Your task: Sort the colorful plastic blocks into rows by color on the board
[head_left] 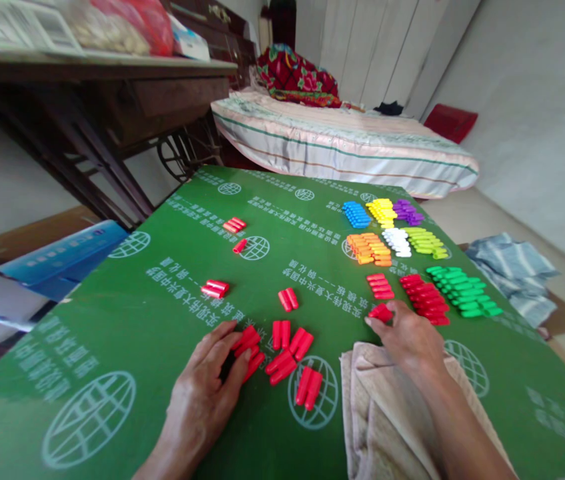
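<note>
Small red plastic caps, shaped like marker caps with one rounded end, lie in pairs on the green board. My left hand is curled round a few red caps at the left of this group, thumb and fingers closed on them; its palm is hidden. Between the thumb and fingertips of my right hand is a small bunch of red caps, held just above or on the board. Beside it lie a short row of red caps and a larger red block of caps.
Sorted caps stand in blocks at the right: green, lime, white, orange, blue, yellow and purple. A beige cloth lies under my right forearm. Beyond the board is a bed.
</note>
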Motion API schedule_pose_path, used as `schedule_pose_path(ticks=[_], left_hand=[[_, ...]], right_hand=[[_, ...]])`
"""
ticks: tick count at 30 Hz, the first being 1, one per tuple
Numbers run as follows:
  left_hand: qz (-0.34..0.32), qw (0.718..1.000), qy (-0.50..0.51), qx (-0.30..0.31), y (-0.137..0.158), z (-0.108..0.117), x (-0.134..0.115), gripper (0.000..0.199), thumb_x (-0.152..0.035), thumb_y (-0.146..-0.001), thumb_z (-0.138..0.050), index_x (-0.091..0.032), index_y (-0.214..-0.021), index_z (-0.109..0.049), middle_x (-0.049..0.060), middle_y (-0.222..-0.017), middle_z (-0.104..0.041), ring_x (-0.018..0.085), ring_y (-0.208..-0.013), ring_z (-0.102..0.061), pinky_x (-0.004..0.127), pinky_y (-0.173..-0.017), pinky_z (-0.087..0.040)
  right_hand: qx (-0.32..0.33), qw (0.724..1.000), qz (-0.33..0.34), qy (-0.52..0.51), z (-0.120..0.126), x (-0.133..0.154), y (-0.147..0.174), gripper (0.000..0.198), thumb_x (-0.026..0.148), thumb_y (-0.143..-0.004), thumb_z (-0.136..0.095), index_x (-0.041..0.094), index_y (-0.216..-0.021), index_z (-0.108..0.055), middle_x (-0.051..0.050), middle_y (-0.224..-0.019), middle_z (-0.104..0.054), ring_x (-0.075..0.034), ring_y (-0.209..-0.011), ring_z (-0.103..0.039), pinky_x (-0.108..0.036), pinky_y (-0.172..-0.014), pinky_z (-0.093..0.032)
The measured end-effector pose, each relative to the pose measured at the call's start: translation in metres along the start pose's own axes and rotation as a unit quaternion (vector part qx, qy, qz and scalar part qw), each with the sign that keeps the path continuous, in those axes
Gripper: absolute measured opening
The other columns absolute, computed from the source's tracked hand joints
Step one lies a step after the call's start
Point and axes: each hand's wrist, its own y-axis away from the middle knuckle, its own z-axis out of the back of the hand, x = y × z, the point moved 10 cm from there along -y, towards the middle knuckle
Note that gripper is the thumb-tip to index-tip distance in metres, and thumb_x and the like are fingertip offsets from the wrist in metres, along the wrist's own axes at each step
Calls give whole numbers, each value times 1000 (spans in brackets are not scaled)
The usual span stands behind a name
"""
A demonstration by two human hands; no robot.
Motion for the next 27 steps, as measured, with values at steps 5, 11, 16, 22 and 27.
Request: schedule_pose_path(ticks=[5,11,16,22,27], left_hand=[[-4,1000,2,1,-1,-1,-1,32,-46,-84,-55,-23,-103,-65,6,-119,-64,21,-106,-63,36,-97,-51],[-18,1000,-8,-5,0,1,-5,30,-44,-85,-55,-22,-104,-64,6,-117,-65,19,-104,-64,34,-96,-51],[-12,1000,-9,-4,0,0,-4,29,-43,-85,-55,-22,-103,-64,6,-118,-64,19,-105,-63,33,-96,-51],[-9,1000,-7,0,-1,1,-3,30,-43,-84,-56,-22,-104,-64,6,-120,-63,19,-105,-63,32,-97,-51],[-17,1000,-6,1,0,1,-6,30,-43,-85,-56,-21,-104,-64,6,-119,-63,18,-105,-63,31,-97,-50]], right_hand=[[-16,999,-48,3,0,-20,-11,55,62,-86,-39,19,-115,-59,-15,-92,-72,-30,-91,-68,-36,-67,-48],[-28,998,-64,-9,0,-20,-12,61,63,-87,-37,18,-122,-56,-15,-91,-72,-30,-90,-68,-38,-71,-50],[-24,997,-71,-9,0,-21,-14,60,63,-86,-38,17,-122,-55,-16,-92,-72,-30,-91,-68,-39,-73,-50],[-23,997,-74,-10,-1,-22,-15,61,63,-87,-38,17,-123,-54,-16,-96,-71,-31,-93,-67,-39,-74,-49],[-20,997,-76,-13,-3,-23,-15,61,63,-87,-37,18,-125,-52,-16,-98,-71,-30,-94,-67,-39,-75,-49]])
